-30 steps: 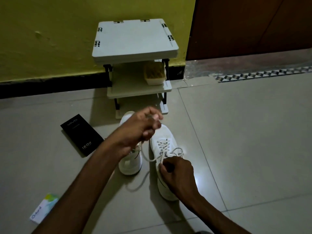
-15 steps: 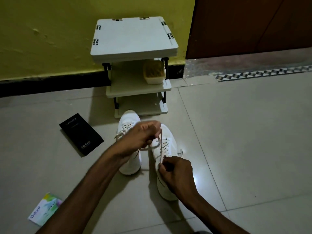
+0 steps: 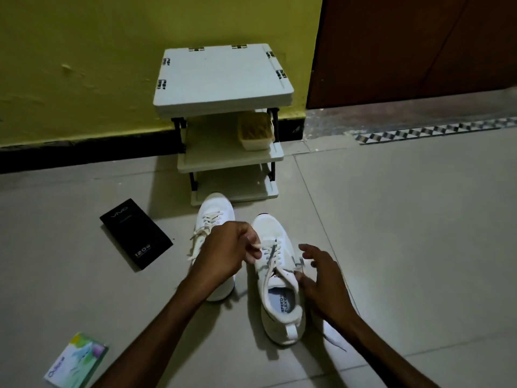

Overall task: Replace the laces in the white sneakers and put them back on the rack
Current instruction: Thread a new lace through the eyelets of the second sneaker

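Left hand [image 3: 223, 254] grip pinches the lace [image 3: 269, 254] over one sneaker [image 3: 281, 306]; right hand [image 3: 326, 282] grip wide, fingers spread beside it.

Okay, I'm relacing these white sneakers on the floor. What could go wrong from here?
1. The left hand pinches the lace while the right hand hangs open beside the right sneaker, so a pull may drag or tip it.
2. The left sneaker has loose lace ends trailing to the floor, which could snag or get dirty.
3. The rack already has a tub on its middle shelf, leaving less room there.
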{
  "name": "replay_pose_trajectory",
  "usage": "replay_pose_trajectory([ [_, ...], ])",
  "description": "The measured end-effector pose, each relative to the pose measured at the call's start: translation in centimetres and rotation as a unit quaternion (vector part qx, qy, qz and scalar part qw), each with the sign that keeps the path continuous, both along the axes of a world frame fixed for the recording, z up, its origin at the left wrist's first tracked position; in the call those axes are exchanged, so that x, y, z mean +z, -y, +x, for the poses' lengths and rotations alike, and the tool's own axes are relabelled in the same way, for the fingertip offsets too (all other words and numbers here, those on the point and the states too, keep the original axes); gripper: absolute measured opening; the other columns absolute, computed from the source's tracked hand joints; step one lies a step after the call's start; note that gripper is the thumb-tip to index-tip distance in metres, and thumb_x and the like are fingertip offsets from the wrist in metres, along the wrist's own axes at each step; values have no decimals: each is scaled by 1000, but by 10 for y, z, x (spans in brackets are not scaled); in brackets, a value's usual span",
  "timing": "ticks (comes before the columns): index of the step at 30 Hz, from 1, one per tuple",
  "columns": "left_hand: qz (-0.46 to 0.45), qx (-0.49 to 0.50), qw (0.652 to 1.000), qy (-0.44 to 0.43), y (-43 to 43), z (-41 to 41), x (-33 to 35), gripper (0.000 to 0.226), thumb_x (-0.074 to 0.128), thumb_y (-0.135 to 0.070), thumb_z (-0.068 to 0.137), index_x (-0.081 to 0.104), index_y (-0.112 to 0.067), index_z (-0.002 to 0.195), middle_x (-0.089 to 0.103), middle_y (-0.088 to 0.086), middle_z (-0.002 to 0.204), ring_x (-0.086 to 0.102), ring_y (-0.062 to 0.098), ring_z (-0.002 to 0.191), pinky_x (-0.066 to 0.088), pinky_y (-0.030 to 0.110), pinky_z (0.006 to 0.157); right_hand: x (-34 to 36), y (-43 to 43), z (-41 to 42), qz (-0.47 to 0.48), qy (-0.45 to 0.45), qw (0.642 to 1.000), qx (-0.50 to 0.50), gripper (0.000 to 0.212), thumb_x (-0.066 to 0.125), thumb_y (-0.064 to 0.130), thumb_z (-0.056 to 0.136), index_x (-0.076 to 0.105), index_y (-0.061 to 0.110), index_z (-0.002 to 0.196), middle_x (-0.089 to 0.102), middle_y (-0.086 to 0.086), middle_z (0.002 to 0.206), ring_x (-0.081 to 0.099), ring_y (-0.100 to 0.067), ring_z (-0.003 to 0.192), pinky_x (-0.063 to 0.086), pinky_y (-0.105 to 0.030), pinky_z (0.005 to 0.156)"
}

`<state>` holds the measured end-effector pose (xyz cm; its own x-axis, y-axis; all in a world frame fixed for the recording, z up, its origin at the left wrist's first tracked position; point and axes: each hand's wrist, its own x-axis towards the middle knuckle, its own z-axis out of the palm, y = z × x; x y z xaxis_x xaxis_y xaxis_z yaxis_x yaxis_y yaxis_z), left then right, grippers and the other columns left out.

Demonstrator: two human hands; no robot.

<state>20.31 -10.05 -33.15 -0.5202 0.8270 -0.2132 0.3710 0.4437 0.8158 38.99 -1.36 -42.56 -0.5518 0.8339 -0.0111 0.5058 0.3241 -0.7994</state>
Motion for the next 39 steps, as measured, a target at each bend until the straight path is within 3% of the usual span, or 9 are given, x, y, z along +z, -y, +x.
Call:
replay_pose_trajectory([
  [2,3,-28,998,-57,0,1,-7,27,54,-14,95,70,-17,73,71,-8,65,62,0,53,44,19,54,-2,-13,-1,-18,84,994,64,44,68,25,87,52,32,128,59,21,103,55,0,89,51,-30,84],
  [5,25,-13,991,-133,-3,2,-11,20,57,-19,94,72,-22,82,63,-10,61,56,-3,55,42,24,61,3,-24,-7,-11,177,978,114,34,62,31,93,53,25,125,63,15,85,59,-10,82,50,-31,77],
  [8,33,-15,990,-133,-6,9,-6,24,50,-7,95,62,-26,103,58,-10,66,58,-4,64,40,14,59,8,-25,-11,-29,200,974,105,16,57,28,95,61,18,108,71,-2,89,64,-17,84,44,-27,68],
  [11,17,6,996,-83,-6,12,-7,27,45,-5,95,55,-28,105,64,-5,71,65,7,72,47,22,66,13,-28,-13,17,229,968,101,17,53,23,95,67,14,94,71,-4,93,64,-20,91,37,-26,65],
  [17,9,-34,993,-113,-1,8,-17,24,64,-11,88,67,-29,73,69,-13,71,63,-1,68,49,21,70,28,-24,-12,-17,178,979,93,10,60,25,89,67,18,87,66,8,80,62,-13,80,48,-28,71],
  [21,4,-66,989,-135,2,22,-29,18,71,-13,81,75,-30,79,73,-14,82,64,-3,80,46,16,76,44,-6,-9,55,180,978,94,24,73,47,76,66,25,84,66,9,81,61,-7,72,47,-24,62],
  [27,20,-33,984,-172,6,39,-42,26,69,-17,77,59,-35,93,68,-14,76,63,5,77,52,31,69,28,9,-14,175,205,956,117,22,65,40,86,69,20,95,68,1,91,63,-18,79,48,-24,70],
  [36,76,-52,969,-231,6,56,-60,33,64,-18,78,53,-31,106,51,-14,80,52,12,81,41,27,68,20,-11,-7,-10,93,992,85,7,72,24,84,71,21,78,68,9,72,61,2,62,44,-9,59],
  [39,92,-15,972,-215,8,59,-72,29,64,-21,80,54,-34,103,52,-14,84,53,10,82,44,27,72,13,-16,-6,-59,68,993,80,8,74,22,83,72,23,75,69,10,71,63,4,61,51,-15,62],
])
